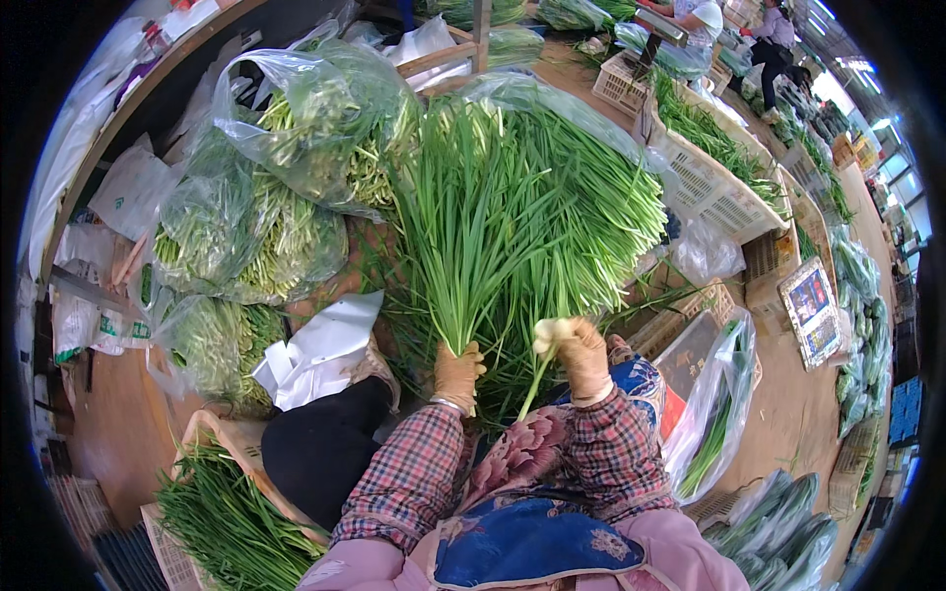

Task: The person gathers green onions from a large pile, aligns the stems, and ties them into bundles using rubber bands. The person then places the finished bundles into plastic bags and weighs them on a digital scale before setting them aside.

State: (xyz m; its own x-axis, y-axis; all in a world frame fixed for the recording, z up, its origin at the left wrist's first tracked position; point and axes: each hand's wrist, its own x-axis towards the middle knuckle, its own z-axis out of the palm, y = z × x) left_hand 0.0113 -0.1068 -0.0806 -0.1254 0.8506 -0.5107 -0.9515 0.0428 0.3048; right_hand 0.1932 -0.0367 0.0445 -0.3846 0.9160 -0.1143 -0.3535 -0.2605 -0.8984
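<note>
Around the base of a fanned bunch of Chinese chives [462, 273], my left hand [457, 377] is closed in a tan glove, the leaves pointing away from me. To its right, my gloved right hand [580, 354] grips a pale green stalk [538, 384] that hangs down towards my lap; small whitish tips show at its fingers. Beyond both hands lies a large heap of loose chives [584, 199], leaves to the left and pale cut ends to the right, partly over clear plastic.
Plastic bags of bundled greens [295, 133] stand at the left. A crate of chives [236, 510] is at lower left, another crate [717, 177] at upper right. A bagged bunch [713, 421] lies right of my knee. A person [772, 44] stands far off.
</note>
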